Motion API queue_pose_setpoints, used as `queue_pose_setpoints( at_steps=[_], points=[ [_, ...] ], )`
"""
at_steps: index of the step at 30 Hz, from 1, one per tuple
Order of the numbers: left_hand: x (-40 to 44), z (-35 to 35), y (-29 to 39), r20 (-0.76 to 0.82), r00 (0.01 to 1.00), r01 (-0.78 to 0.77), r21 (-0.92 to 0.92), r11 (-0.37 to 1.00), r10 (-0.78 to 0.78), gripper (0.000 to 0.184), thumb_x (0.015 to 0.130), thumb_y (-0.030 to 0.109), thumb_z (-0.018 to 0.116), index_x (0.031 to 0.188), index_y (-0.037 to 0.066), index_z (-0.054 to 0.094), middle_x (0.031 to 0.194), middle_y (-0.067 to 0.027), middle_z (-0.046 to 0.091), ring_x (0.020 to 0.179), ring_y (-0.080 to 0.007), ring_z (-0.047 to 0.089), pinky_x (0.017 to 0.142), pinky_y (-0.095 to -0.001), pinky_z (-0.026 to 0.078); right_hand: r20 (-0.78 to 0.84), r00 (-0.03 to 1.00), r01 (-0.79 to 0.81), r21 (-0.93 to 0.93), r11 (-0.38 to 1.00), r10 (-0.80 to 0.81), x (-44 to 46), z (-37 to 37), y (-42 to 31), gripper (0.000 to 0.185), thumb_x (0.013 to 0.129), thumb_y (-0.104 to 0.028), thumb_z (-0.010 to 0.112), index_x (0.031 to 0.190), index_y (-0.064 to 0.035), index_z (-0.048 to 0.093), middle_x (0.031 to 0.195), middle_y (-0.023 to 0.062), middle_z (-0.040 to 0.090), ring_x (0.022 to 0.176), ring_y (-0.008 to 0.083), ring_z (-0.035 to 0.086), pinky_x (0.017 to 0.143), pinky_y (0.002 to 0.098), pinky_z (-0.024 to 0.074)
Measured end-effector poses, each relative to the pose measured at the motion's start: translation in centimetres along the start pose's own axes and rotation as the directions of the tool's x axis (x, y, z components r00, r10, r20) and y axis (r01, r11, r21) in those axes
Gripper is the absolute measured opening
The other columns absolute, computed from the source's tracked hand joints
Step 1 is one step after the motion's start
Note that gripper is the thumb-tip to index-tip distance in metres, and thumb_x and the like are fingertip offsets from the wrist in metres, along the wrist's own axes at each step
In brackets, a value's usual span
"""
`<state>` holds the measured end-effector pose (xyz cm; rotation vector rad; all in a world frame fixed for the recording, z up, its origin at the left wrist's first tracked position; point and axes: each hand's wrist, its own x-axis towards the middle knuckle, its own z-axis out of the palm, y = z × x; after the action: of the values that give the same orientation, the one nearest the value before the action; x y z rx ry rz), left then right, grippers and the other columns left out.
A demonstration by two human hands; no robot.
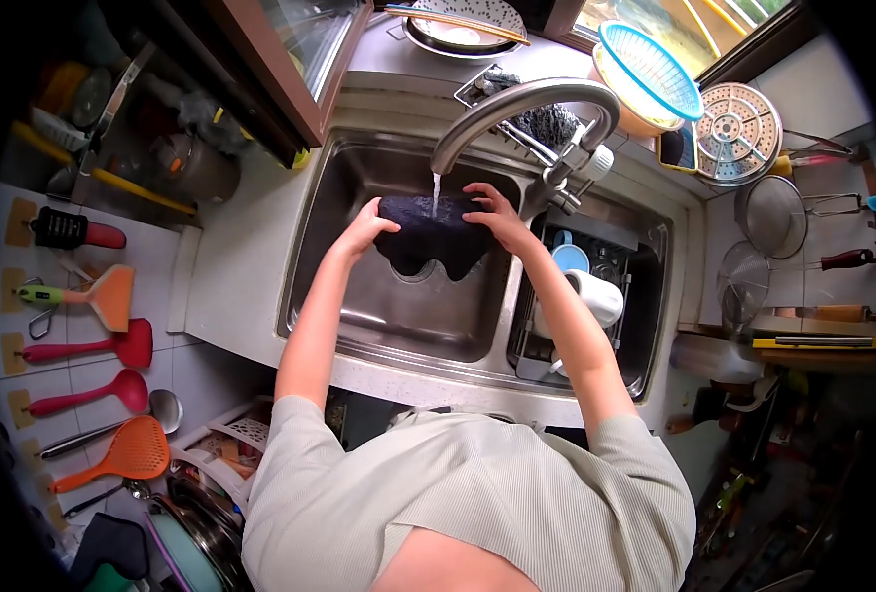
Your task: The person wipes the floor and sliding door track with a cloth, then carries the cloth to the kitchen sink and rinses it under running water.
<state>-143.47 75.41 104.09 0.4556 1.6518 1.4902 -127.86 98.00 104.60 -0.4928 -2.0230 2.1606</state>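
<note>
A dark, wet cloth (433, 235) is stretched between my two hands over the left sink basin (389, 321). My left hand (367, 227) grips its left end, thumb on top. At its right end my right hand (498, 218) holds on, with the fingers curled over the upper edge. Water runs from the curved metal faucet (527, 94) onto the middle of the cloth. The cloth's lower edge hangs unevenly above the basin floor, near the drain, which it partly covers.
The right basin (655, 286) holds a rack with a white mug (596, 299) and a blue cup (569, 258). Behind the faucet are a scrubber rack and a blue colander (652, 71). An open window frame (285, 74) juts in at upper left. Utensils hang on both sides.
</note>
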Motion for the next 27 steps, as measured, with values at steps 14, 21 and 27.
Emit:
queue_pose_setpoints(
  at_steps=[14,21,27],
  points=[
    [-1.7,-1.1,3.0,-0.086,0.985,0.008,0.885,0.465,0.147,0.020,0.074,0.022,0.072,0.092,0.015,0.066,0.090,-0.0047,0.063,0.088,-0.0237,0.063,0.076,-0.0354,0.050,0.304,0.946,0.323,-0.850,0.417,-0.112,0.4,1.1,-2.1,0.032,0.075,-0.039,0.066,0.091,-0.0123,0.071,0.094,0.0090,0.063,0.078,0.0331,0.062,0.071,0.0414,0.0497],
    [-1.0,-0.8,0.0,0.132,0.991,-0.104,0.637,0.764,0.024,0.044,0.082,0.041,0.066,0.101,0.002,0.063,0.096,-0.0080,0.063,0.095,-0.0217,0.060,0.085,-0.0302,0.045,0.048,0.926,-0.357,-0.216,0.909,0.375,2.0,0.0,0.9,0.036,0.086,-0.040,0.061,0.097,-0.0057,0.067,0.083,-0.0017,0.064,0.074,0.0109,0.062,0.062,0.0237,0.0461],
    [-1.1,1.7,-0.3,0.004,0.994,0.104,-0.295,0.950,-0.107,0.042,0.087,0.029,0.064,0.121,0.008,0.054,0.114,-0.0027,0.059,0.104,-0.0140,0.056,0.091,-0.0286,0.043,-0.094,0.889,-0.390,0.356,0.849,0.447,1.4,2.2,1.0,0.034,0.085,-0.036,0.065,0.110,-0.0132,0.059,0.094,-0.0004,0.063,0.082,0.0099,0.059,0.067,0.0267,0.0471]
  ],
)
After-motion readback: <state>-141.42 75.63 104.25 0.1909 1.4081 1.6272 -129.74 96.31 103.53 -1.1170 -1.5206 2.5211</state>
